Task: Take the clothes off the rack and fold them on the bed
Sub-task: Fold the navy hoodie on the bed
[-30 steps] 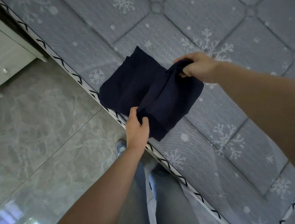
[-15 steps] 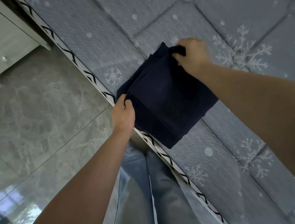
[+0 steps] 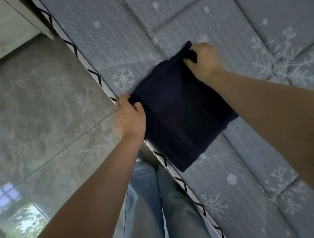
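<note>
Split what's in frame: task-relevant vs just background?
Job:
- dark navy garment, folded
- bed it lies on
- left hand gripping one corner
- right hand gripping another

Background:
- white cabinet
- tiled floor

garment: dark navy cloth [image 3: 180,115], folded into a flat rectangle
place: on the grey snowflake bed [image 3: 257,17], by its near-left edge

Bed [image 3: 190,9] surface lies bare beyond & to the right of the folded dark garment [image 3: 180,113], w/ room for a hand to pass. Near side: bed edge trim [image 3: 96,76] & person's legs [image 3: 155,203] close in. Cabinet [image 3: 1,31] stands far left, well apart.
</note>
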